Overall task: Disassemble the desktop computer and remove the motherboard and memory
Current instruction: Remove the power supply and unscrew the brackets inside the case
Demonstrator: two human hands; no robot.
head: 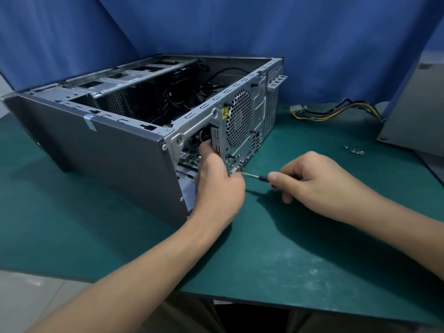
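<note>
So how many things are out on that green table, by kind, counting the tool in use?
computer case: 1
screwdriver: 1
cable bundle: 1
loose screws: 3, though they are tiny
grey metal piece at the right: 1
Total: 7

A repair workshop is suggested: a green work mat is spread, a blue curtain is hung behind it, and an opened computer case, loose screws and a cable bundle are laid on it.
</note>
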